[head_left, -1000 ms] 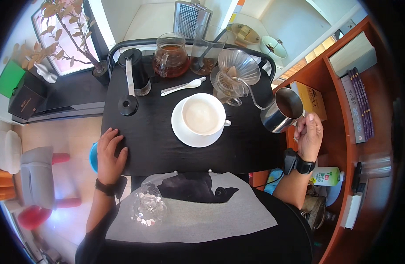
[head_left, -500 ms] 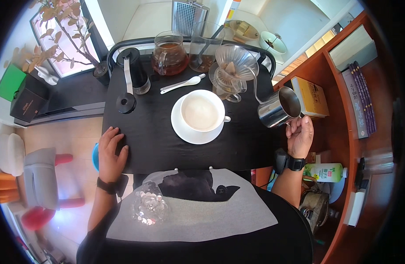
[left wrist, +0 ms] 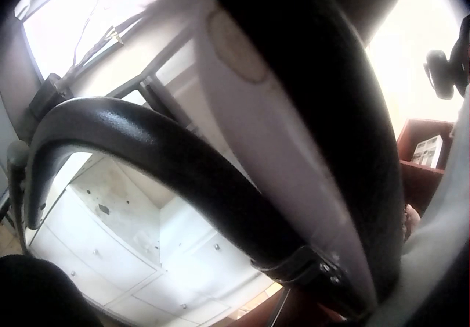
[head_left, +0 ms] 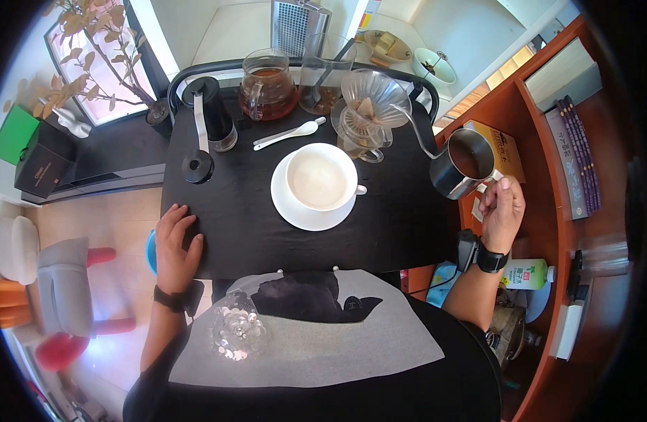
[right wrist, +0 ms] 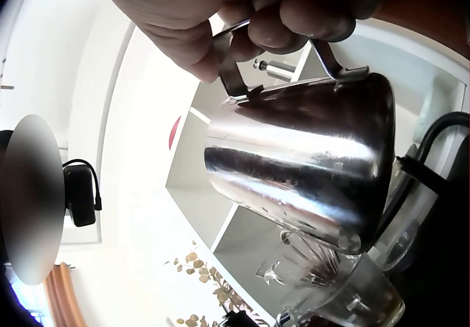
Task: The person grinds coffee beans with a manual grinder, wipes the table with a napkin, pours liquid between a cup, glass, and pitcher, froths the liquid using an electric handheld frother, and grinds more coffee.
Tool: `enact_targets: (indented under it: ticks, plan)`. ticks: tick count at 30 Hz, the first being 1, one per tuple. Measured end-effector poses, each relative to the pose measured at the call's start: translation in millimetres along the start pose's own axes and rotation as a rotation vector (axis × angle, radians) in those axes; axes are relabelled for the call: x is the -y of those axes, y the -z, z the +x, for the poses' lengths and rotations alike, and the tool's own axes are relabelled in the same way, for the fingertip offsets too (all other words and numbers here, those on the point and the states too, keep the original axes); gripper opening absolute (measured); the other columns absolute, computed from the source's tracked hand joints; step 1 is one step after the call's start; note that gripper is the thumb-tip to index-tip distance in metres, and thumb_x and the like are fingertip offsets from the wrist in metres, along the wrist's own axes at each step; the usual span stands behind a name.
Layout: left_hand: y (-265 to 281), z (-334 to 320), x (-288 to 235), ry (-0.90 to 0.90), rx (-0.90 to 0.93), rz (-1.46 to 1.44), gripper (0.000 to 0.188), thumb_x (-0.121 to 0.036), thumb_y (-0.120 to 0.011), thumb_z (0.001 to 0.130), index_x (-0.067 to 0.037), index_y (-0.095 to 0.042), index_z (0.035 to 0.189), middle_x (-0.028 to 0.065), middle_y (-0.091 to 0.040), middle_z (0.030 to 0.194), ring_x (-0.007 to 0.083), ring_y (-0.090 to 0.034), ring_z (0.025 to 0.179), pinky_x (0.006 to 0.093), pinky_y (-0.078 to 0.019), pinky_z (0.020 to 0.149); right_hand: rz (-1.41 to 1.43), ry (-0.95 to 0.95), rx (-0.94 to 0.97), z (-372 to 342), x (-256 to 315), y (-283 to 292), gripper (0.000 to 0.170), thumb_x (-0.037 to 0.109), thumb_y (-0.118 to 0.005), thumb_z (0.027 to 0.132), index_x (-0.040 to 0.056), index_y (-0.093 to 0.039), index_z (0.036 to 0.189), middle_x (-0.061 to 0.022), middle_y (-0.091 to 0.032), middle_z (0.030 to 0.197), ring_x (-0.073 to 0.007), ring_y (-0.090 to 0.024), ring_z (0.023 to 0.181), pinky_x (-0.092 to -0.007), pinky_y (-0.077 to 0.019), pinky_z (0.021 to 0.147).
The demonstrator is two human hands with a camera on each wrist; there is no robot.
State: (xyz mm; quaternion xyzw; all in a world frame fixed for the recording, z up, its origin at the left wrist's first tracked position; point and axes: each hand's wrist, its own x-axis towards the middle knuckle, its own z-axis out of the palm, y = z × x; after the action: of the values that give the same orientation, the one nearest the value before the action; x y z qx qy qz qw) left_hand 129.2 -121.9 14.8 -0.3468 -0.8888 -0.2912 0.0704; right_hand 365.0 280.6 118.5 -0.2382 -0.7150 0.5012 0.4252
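Relative to half a second earlier, the right hand [head_left: 503, 211] and the gripped metal kettle [head_left: 451, 172] have shifted right, farther from the white cup [head_left: 322, 180], and the kettle has turned, exposing more of its open top.

The head view looks down on the table [head_left: 232, 243]; left-wrist view faces drawers [left wrist: 103, 268]; right-wrist view, close up, shares the pitcher [right wrist: 301, 162].

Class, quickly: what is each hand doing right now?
Left hand: open, resting on the table, holding nothing.
Right hand: closed, holding the metal jug by its handle.
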Motion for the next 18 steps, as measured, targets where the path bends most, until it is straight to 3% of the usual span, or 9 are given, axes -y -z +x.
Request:
enact_targets:
  ticks: [2,7,10,18]
  plan:
    - [-0.2,-0.2,0.5,-0.001,-0.003,-0.002,0.031,-0.001,-0.061,0.067,0.0,-0.057,0.098,0.0148,-0.052,0.115,0.0335,-0.043,0.116,0.0418,-0.0335,0.097,-0.074,0.013,-0.017,3.7,8.6,0.0,0.025,0.024,-0.049,0.09,0.0069,-0.05,0.072,0.0023,-0.043,0.057,-0.0049,-0.039,0.047,-0.0184,-0.0304,0.043]
    - [0.3,-0.8,1.6,-0.011,-0.007,-0.013,0.032,-0.001,-0.061,0.066,0.0,-0.057,0.098,0.0147,-0.052,0.115,0.0332,-0.043,0.116,0.0416,-0.0336,0.097,-0.151,0.033,-0.003,10.9,29.0,-5.0,0.022,0.021,-0.051,0.09,0.005,-0.052,0.074,0.0038,-0.041,0.056,-0.0032,-0.036,0.048,-0.0184,-0.0297,0.044]
    - [0.7,-0.7,1.4,-0.002,-0.006,-0.017,0.032,-0.001,-0.061,0.066,-0.001,-0.057,0.098,0.0145,-0.052,0.115,0.0333,-0.043,0.116,0.0419,-0.0336,0.097,-0.234,0.071,0.017,14.8,33.8,-5.1,0.026,0.029,-0.049,0.091,0.0082,-0.053,0.075,0.0041,-0.041,0.057,-0.0029,-0.037,0.047,-0.0165,-0.0279,0.041]
    - [0.9,-0.9,1.7,-0.009,-0.019,-0.025,0.031,-0.001,-0.062,0.066,-0.001,-0.057,0.097,0.0142,-0.052,0.115,0.0332,-0.043,0.116,0.0421,-0.0333,0.097,-0.288,0.086,0.016,17.4,46.1,-7.6,0.025,0.028,-0.05,0.09,0.0076,-0.055,0.077,0.0052,-0.04,0.057,-0.0021,-0.035,0.046,-0.0162,-0.0274,0.04]
